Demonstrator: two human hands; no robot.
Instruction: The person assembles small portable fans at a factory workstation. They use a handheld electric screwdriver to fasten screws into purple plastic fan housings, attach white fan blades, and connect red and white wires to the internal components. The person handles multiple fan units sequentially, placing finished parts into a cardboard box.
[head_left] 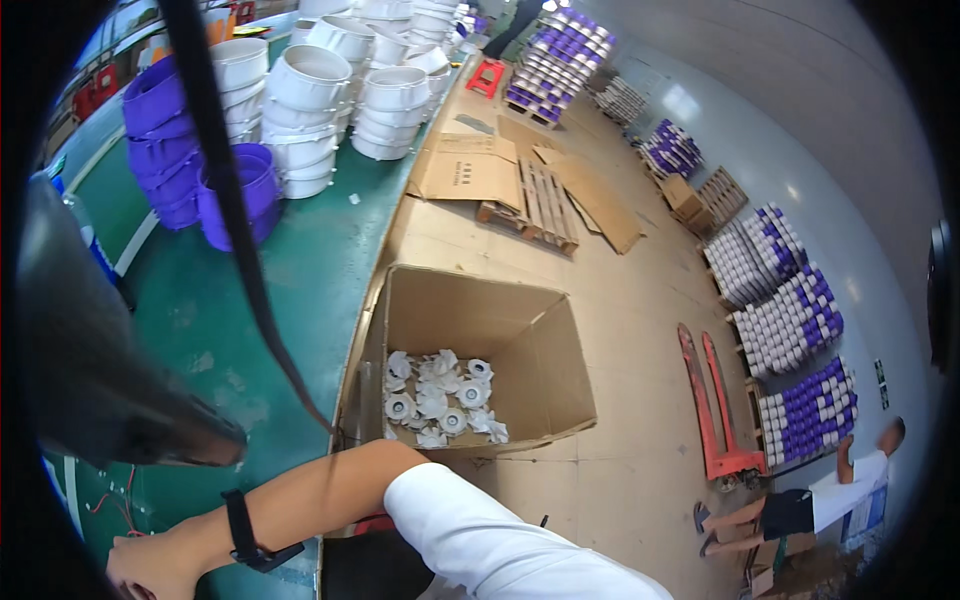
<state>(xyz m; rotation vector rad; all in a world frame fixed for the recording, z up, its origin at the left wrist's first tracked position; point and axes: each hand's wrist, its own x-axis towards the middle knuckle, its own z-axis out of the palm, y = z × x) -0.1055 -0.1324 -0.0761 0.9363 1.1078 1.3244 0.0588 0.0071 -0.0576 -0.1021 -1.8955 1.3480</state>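
My right hand (155, 567) is low at the left, over the near end of the green work table (300, 275). Its fingers curl inward and look closed, but the dark rim of the picture cuts them off, so what they hold is hidden. A black band (243, 530) circles the wrist, and a white sleeve (500, 535) covers the upper arm. Thin red wires (128, 497) lie on the table just beyond the hand. Nowhere in the picture does my left hand show.
A dark tapered object (110, 350) and a black strap (225, 180) hang close over the table. White rings (300, 120) and purple rings (160, 150) stand stacked behind. Right of the table, a cardboard box (540, 380) holds white parts (435, 400). Beyond are a pallet jack (715, 420) and a person (815, 500).
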